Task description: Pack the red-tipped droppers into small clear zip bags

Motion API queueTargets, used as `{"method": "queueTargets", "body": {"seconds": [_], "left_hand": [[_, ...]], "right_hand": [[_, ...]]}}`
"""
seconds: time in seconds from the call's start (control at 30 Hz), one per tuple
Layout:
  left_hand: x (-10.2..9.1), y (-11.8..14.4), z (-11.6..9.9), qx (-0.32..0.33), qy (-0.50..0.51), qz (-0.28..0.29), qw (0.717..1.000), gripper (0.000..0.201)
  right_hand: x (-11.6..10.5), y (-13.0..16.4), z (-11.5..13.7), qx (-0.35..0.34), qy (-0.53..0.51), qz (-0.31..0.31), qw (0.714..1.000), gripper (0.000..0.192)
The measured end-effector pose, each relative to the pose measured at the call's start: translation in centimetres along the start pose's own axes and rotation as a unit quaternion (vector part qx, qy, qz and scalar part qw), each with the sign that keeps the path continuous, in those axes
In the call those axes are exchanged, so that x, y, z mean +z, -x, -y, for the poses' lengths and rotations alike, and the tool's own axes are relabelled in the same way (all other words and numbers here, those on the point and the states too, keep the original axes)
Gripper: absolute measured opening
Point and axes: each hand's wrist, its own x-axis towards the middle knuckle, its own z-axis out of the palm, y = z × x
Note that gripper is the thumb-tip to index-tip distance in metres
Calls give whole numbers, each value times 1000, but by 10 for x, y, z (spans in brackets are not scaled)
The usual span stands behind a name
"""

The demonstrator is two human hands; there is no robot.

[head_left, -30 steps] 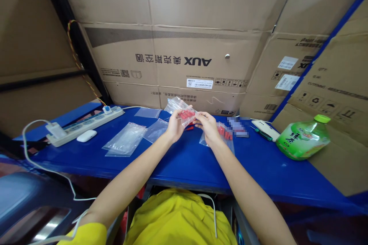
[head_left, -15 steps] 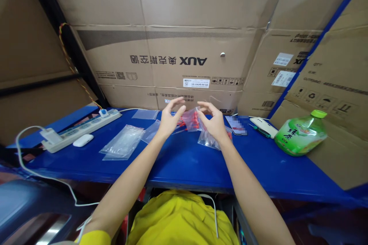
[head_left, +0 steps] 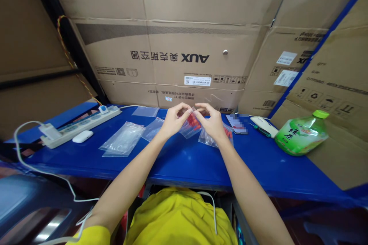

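1. Since half a second ago both hands have closed: the fingers that were spread wide then now pinch the top edge of the small clear bag [head_left: 190,125], which hangs between them with red pieces inside
2. Nearest the camera, a yellow garment [head_left: 175,218] fills the bottom of the view, with a white cord across it, and both bare forearms reach forward over the blue bench [head_left: 186,164]
3. The left hand [head_left: 173,120] grips the bag's left corner between thumb and fingertips; the right hand [head_left: 212,121] grips the right corner the same way, the two hands almost touching above the bench
4. Just under the right hand a second clear bag with red pieces [head_left: 218,137] lies on the bench
5. Left of the hands lie empty clear bags [head_left: 122,139], and further left a white earbud case [head_left: 82,136] near a white power strip [head_left: 77,125]
6. Right of the hands lie a blurred-out flat item, a white device [head_left: 263,126], and a green bottle [head_left: 301,134] on its side
7. At the back, cardboard boxes [head_left: 172,57] printed AUX upside down wall off the bench
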Motion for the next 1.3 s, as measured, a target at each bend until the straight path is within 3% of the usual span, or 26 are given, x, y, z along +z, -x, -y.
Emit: {"method": "queueTargets", "body": {"seconds": [0.23, 0.47, 0.83, 1.3], "left_hand": [[0, 1, 0, 39, -80, 26, 996, 28], [1, 0, -1, 34, -68, 40, 996, 28], [0, -1, 8, 53, -123, 14, 991, 31], [-3, -1, 7, 67, -99, 32, 992, 29]], "right_hand": [[-1, 0, -1, 31, -20, 23, 999, 26], [2, 1, -1, 22, -18, 44, 999, 24], [2, 2, -6, 11, 8, 47, 999, 25], [0, 1, -4, 16, -14, 38, 999, 24]]}}
